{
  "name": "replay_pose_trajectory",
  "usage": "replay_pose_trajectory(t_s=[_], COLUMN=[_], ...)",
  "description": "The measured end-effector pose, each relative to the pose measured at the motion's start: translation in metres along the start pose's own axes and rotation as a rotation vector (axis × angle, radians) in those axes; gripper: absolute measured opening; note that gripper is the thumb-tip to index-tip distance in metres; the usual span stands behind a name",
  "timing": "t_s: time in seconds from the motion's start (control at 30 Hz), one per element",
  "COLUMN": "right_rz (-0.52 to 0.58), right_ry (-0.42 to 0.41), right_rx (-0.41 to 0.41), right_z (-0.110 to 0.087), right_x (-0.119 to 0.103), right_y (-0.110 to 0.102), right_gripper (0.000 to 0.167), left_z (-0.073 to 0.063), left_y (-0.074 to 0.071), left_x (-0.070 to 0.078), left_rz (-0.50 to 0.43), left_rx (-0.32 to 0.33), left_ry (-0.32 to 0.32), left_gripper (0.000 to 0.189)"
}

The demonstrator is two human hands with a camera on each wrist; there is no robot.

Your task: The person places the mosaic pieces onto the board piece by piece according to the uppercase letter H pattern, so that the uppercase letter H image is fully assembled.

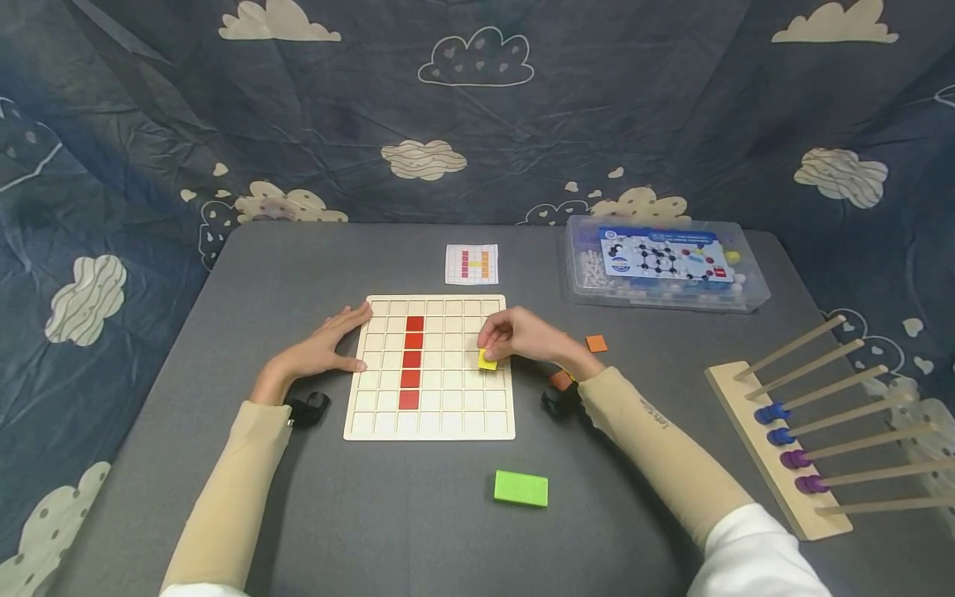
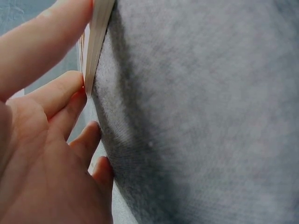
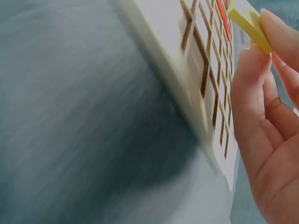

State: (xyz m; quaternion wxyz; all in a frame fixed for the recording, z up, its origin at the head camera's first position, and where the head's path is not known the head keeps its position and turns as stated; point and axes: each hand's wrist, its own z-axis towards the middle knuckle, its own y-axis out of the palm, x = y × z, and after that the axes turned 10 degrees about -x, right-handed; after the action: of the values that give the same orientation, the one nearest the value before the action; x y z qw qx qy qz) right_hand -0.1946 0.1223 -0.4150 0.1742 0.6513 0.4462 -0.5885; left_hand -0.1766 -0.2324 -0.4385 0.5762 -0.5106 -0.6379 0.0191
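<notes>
A wooden grid board (image 1: 388, 425) lies on the table with a column of several red square tiles (image 1: 411, 359) set in its cells. My right hand (image 1: 518, 333) pinches a yellow square tile (image 1: 487, 360) between thumb and fingers over the board's right side. In the right wrist view that yellow tile (image 3: 251, 24) is tilted, held by its edges close to the grid. At the board's left edge my left hand (image 1: 321, 347) rests with fingers spread, thumb and fingertips against the rim. The left wrist view shows the board's side edge (image 2: 99, 42) between thumb and fingers.
A small pattern card (image 1: 472, 264) lies behind the board. Orange tiles (image 1: 596, 343) lie near my right forearm, partly hidden by it. A green block (image 1: 521, 488) sits in front. At right stand a clear plastic box (image 1: 664, 264) and a wooden peg rack (image 1: 776, 452) with beads.
</notes>
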Motion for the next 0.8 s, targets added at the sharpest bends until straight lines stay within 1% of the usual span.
replay_pose_trajectory(t_s=[0.1,0.2,0.37,0.43,0.53,0.67,0.73,0.8], right_rz=[-0.006,-0.033,-0.147,-0.192,-0.289,-0.418,-0.463,-0.486], right_ry=[-0.001,0.012,0.048,0.060,0.059,0.055,0.055,0.050], right_rx=[0.002,0.018,0.041,0.042,0.039,0.026,0.014,0.005], right_z=[0.020,0.037,0.058,0.063,0.068,0.070,0.070,0.070], right_x=[-0.005,-0.010,-0.020,-0.023,-0.025,-0.028,-0.029,-0.029], right_y=[0.007,0.015,0.029,0.034,0.040,0.044,0.045,0.045], right_gripper=[0.011,0.010,0.010,0.011,0.011,0.011,0.011,0.011], left_z=[0.000,0.001,0.002,0.002,0.002,0.002,0.003,0.003], left_y=[0.000,0.000,0.000,0.000,0.001,0.001,0.001,0.001], left_x=[0.001,0.001,0.000,0.000,0.000,-0.001,-0.001,-0.001], left_rz=[0.005,0.013,0.019,0.021,0.020,0.018,0.020,0.024], left_rx=[0.002,0.005,0.007,0.007,0.008,0.010,0.010,0.008], left_ry=[-0.009,-0.017,-0.015,-0.014,-0.019,-0.024,-0.028,-0.029], left_gripper=[0.095,0.095,0.095,0.095,0.095,0.096,0.096,0.096])
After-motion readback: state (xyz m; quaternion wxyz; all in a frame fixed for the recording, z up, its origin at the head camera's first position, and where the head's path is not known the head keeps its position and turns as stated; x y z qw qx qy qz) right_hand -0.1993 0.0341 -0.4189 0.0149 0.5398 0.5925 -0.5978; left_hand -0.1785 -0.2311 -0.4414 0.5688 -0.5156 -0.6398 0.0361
